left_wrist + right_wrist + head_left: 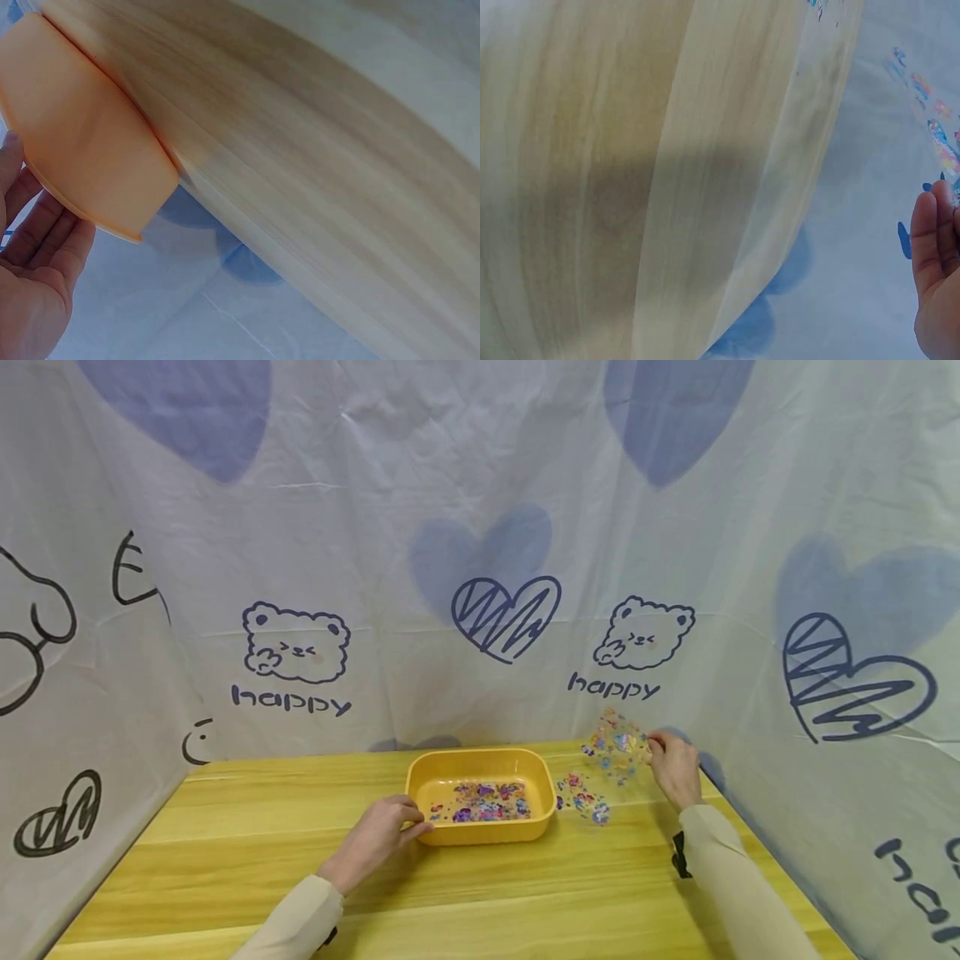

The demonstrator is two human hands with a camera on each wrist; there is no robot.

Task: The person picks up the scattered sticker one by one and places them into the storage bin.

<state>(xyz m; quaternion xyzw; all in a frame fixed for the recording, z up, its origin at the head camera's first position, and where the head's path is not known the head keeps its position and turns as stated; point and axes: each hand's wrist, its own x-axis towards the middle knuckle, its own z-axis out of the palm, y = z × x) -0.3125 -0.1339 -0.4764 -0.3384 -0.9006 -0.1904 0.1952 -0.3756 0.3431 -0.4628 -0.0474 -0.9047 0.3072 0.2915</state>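
A yellow rectangular plastic basin (487,835) stands on the table near its far edge. My left hand (375,837) grips the basin's left front corner by the rim; the left wrist view shows the fingers (56,236) along that rim. Clear pieces with colourful printed spots (491,802), like sticker sheets, lie inside the basin. Off to the right, my right hand (677,770) pinches the edge of a similar clear spotted sheet (618,745), held up above the table. Another spotted piece (585,799) lies between that hand and the basin, close to the basin's right wall.
The wood-grain table (480,902) runs up to a white cloth backdrop (390,568) printed with hearts, bears and lettering. Cloth also hangs along the left and right sides, near the right forearm.
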